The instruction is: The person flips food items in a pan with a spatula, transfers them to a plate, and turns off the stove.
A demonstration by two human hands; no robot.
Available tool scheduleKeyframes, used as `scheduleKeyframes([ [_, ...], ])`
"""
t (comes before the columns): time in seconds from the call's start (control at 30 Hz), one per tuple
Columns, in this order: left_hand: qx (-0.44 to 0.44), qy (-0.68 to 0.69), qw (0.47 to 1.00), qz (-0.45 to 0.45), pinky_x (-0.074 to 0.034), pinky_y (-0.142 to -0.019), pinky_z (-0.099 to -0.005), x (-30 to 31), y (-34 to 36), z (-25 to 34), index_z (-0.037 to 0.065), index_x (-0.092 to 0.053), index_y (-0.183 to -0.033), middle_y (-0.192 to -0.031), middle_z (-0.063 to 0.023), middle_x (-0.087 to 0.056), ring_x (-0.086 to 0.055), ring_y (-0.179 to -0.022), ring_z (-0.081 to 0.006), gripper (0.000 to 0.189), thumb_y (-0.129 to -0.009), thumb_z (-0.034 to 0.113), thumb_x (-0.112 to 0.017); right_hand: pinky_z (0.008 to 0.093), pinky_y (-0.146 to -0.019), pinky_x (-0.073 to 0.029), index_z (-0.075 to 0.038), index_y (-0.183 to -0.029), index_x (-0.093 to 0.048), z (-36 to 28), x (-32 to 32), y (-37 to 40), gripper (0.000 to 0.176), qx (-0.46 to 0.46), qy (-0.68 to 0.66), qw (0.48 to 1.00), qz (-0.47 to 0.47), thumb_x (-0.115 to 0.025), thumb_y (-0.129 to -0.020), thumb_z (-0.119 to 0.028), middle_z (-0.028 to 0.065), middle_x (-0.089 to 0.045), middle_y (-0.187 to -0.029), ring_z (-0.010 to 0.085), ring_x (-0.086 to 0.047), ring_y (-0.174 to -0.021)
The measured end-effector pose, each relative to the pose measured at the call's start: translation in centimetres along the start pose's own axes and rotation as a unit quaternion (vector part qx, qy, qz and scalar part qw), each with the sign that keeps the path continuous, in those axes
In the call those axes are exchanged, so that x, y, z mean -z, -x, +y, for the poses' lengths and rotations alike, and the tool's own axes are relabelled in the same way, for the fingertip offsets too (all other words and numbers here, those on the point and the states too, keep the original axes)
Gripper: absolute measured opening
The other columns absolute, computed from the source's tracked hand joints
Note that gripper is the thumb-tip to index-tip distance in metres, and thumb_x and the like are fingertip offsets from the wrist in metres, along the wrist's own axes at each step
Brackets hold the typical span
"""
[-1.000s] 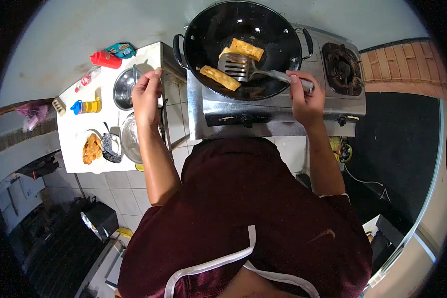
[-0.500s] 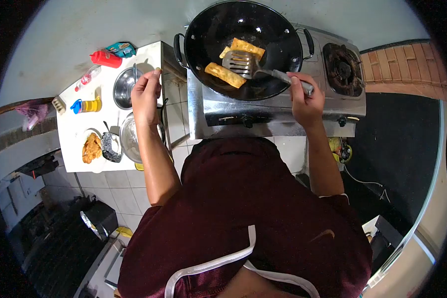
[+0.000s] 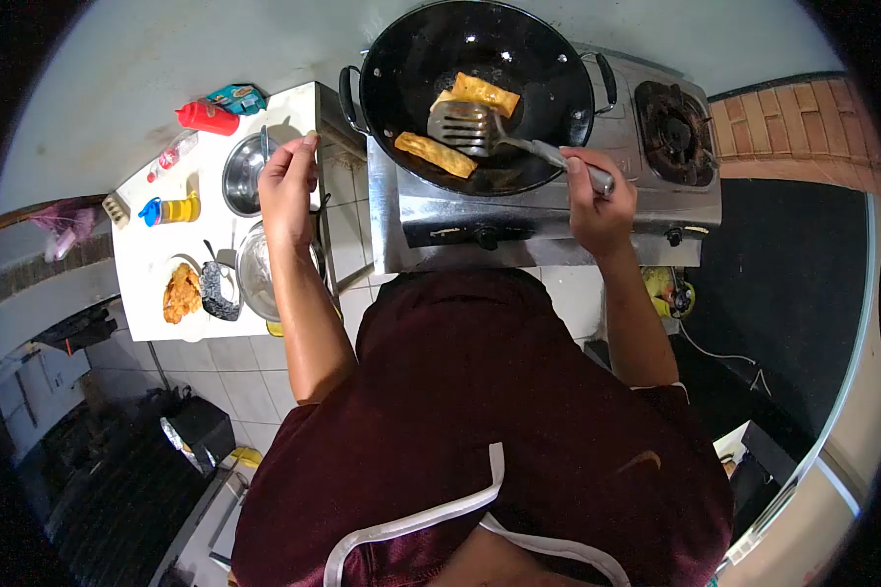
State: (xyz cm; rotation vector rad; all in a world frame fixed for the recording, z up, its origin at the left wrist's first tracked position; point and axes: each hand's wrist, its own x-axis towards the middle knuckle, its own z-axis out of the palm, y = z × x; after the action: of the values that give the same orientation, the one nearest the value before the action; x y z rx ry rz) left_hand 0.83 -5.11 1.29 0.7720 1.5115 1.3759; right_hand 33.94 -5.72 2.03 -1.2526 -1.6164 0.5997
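Observation:
My right hand [image 3: 602, 201] is closed round the grey handle of a slotted spatula [image 3: 465, 127]. The spatula's blade is inside a black wok [image 3: 558, 88], over a partly hidden fried roll and between two golden-brown fried rolls. One fried roll [image 3: 486, 95] lies behind the blade; the other fried roll [image 3: 436, 155] lies in front of it, toward me. My left hand [image 3: 289, 186] is raised left of the wok, beside a metal bowl [image 3: 237, 178]. Its thumb and fingers are pinched together; whatever may be between them is too small or hidden to make out.
The wok sits on a steel gas stove [image 3: 558, 235], with a second burner [image 3: 675, 134] at right. On the white table [image 3: 147, 303] stand a red squeeze bottle [image 3: 208, 117], a blue-capped yellow bottle [image 3: 176, 209], a plate with fried food [image 3: 180, 293] and another metal bowl [image 3: 255, 274].
The spatula blade has shifted slightly left in the wok. The nearer fried roll has moved a little left and tilted. My left hand has stayed almost still.

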Motion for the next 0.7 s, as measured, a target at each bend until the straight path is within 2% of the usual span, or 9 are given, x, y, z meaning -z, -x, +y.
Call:
scheduleKeyframes([
  [0.13, -0.007, 0.005, 1.0, -0.005, -0.025, -0.049, -0.0183, 0.18, -0.31, -0.1, 0.003, -0.062, -0.086, -0.061, 0.0063, -0.045, -0.034, -0.054, -0.0032, 0.017, -0.084, 0.019, -0.062, 0.0276, -0.064, -0.049, 0.0, -0.088, -0.062, -0.12, 0.11, -0.07, 0.012, 0.014, 0.017, 1.0, 0.002, -0.056, -0.084, -0.01, 0.0123, -0.065, -0.081, 0.0182, -0.064, -0.069],
  [0.3, -0.007, -0.001, 1.0, 0.005, -0.025, -0.049, -0.0183, -0.01, 0.06, 0.25, 0.003, -0.062, -0.086, -0.06, 0.0064, -0.045, -0.035, -0.053, -0.003, 0.016, -0.084, 0.019, -0.061, 0.0276, -0.062, -0.049, 0.0, -0.088, -0.062, -0.15, 0.27, 0.31, 0.013, -0.032, -0.013, 0.999, 0.003, -0.056, -0.084, -0.011, 0.011, -0.065, -0.08, 0.0176, -0.064, -0.068],
  [0.43, -0.007, 0.002, 1.0, -0.002, -0.025, -0.048, -0.0183, 0.26, 0.14, 0.02, 0.003, -0.062, -0.085, -0.06, 0.0068, -0.044, -0.034, -0.053, -0.0029, 0.016, -0.084, 0.02, -0.061, 0.027, -0.061, -0.048, 0.0, -0.087, -0.062, 0.16, -0.01, 0.38, 0.013, -0.003, 0.003, 1.0, 0.013, -0.056, -0.084, -0.011, 0.0112, -0.065, -0.08, 0.0163, -0.064, -0.068],
  [0.5, -0.006, 0.004, 1.0, -0.006, -0.025, -0.048, -0.0183, 0.19, -0.01, 0.01, 0.003, -0.061, -0.084, -0.06, 0.0068, -0.044, -0.034, -0.052, -0.0029, 0.016, -0.084, 0.02, -0.061, 0.0262, -0.062, -0.048, 0.0, -0.087, -0.063, 0.41, -0.21, 0.39, 0.013, -0.046, -0.023, 0.998, 0.02, -0.057, -0.083, -0.011, 0.0108, -0.066, -0.081, 0.0153, -0.063, -0.068],
  [0.7, -0.009, 0.003, 1.0, -0.003, -0.025, -0.048, -0.0185, 0.51, -0.04, -0.38, 0.003, -0.062, -0.086, -0.06, 0.0067, -0.044, -0.033, -0.053, -0.0029, 0.016, -0.084, 0.019, -0.061, 0.0251, -0.061, -0.047, -0.002, -0.086, -0.063, 0.55, -0.33, 0.33, 0.011, -0.05, -0.041, 0.998, 0.011, -0.057, -0.083, -0.01, 0.0086, -0.065, -0.078, 0.0125, -0.062, -0.068],
])
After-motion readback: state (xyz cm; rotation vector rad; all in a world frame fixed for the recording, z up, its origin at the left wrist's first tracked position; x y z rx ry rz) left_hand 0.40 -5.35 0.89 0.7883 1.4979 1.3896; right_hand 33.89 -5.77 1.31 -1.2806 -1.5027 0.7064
